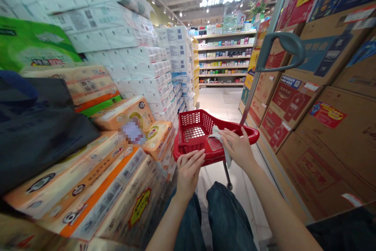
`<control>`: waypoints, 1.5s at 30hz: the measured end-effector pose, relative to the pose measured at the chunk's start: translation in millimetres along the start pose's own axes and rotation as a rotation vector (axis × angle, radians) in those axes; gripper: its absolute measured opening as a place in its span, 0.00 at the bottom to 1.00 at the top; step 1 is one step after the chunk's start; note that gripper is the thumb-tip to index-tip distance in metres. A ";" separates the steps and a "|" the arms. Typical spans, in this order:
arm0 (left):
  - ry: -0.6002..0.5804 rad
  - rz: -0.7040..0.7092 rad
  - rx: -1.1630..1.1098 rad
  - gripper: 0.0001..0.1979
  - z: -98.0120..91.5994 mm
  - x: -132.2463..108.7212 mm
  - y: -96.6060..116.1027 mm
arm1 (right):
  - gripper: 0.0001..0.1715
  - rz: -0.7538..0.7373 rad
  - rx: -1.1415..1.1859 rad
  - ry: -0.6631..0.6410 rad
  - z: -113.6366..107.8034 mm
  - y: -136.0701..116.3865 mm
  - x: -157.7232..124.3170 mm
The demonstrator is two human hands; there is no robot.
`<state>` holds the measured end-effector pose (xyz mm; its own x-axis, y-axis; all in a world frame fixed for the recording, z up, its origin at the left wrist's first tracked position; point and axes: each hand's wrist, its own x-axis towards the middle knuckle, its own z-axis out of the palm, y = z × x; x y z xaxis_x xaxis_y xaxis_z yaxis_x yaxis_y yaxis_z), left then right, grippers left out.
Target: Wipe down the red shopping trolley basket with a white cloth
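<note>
In front of my knees stands a red plastic rolling shopping basket (216,156) with mesh-like walls. My left hand (190,165) grips its near left rim, fingers bent over the edge. On the basket's right side my right hand (236,145) presses a pale cloth (216,131) against the red rim, and part of the cloth hangs down below the palm. A metal pole with a grey loop handle (261,51) rises behind the basket's right end. Beneath it, a leg with a small caster (229,185) reaches the floor.
Stacked tissue packs (117,176) crowd the left side, with a dark bag (38,125) lying on them. Taller white paper packs (129,55) rise behind. Cardboard cartons (331,149) line the right. Stocked shelves (225,47) stand beyond the tiled aisle (219,100).
</note>
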<state>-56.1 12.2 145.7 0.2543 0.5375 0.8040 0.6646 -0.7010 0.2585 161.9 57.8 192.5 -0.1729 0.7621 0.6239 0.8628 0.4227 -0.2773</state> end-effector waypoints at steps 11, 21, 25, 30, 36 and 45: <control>0.030 -0.020 -0.015 0.14 5.8 3.5 7.0 | 0.17 -0.058 0.035 0.243 38.3 -72.4 -16.1; -0.043 -0.019 -0.019 0.15 -6.9 3.9 -2.2 | 0.19 0.112 -0.044 0.584 27.5 45.7 -30.1; -0.020 -0.031 -0.008 0.14 0.4 5.0 3.0 | 0.19 0.095 0.018 0.536 49.2 -24.5 -34.8; 0.002 -0.034 -0.014 0.12 2.4 4.8 3.5 | 0.18 -0.145 -0.070 0.436 67.8 -56.6 -43.8; -0.030 -0.027 -0.019 0.15 0.3 6.3 3.3 | 0.18 -0.037 -0.115 0.604 49.3 35.2 -40.5; 0.042 -0.041 -0.006 0.11 12.4 7.6 11.5 | 0.20 -0.052 0.008 0.448 66.5 -61.1 -44.9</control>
<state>-37.8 14.1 148.1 0.1973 0.5462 0.8141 0.6698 -0.6814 0.2949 85.3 30.3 132.9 0.0084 0.4531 0.8914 0.8546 0.4597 -0.2416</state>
